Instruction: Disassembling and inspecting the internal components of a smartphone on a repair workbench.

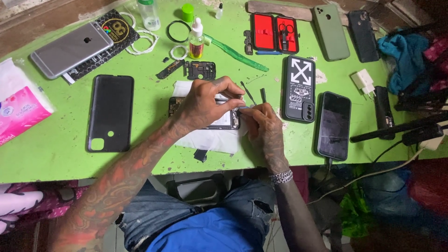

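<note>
Pinned flat under the left hand (pixel 205 105), an opened phone (pixel 224 120) is held on a white sheet (pixel 210 140) at the middle of the green table (pixel 56 149), presumably so it cannot slide while being worked on. The right hand (pixel 263 128) is closed on a small part or tool at the phone's right edge (too small to identify), fingertips nearly touching the left hand's.

A black back cover (pixel 110 113) lies at nine o'clock from the phone. At twelve o'clock a dropper bottle (pixel 196 39) stands upright, and a red-lined tool case (pixel 274 32) lies open at one o'clock. A pink and white tissue pack (pixel 18 105) sits at the far left edge. A black case with a white crossed-arrow print (pixel 300 87) lies at three o'clock, within reach.
</note>
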